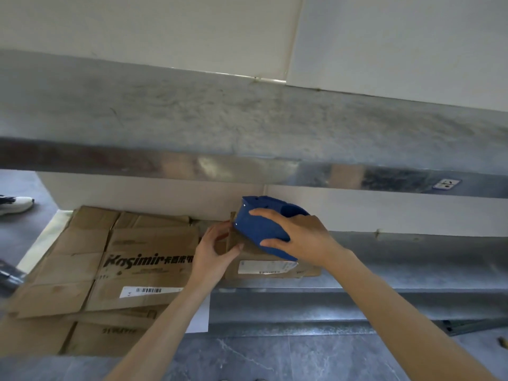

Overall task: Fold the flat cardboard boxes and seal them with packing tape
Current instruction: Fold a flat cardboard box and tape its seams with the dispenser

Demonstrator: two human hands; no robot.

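My right hand (297, 235) grips a blue tape dispenser (261, 226) from above and holds it against the top of a small cardboard box (272, 268) with a white label. My left hand (214, 248) is at the box's left edge, thumb and fingers pinching a brown strip of tape (232, 232) coming off the dispenser's front. To the left lies a stack of flattened cardboard boxes (115, 262), the top one printed with black lettering and a barcode label.
The boxes sit on the floor against a white wall under a long steel shelf or counter edge (247, 166). A shoe (15, 204) shows at far left. A white sheet (199, 317) lies by the flat stack. Grey tiled floor (302, 356) is nearest me.
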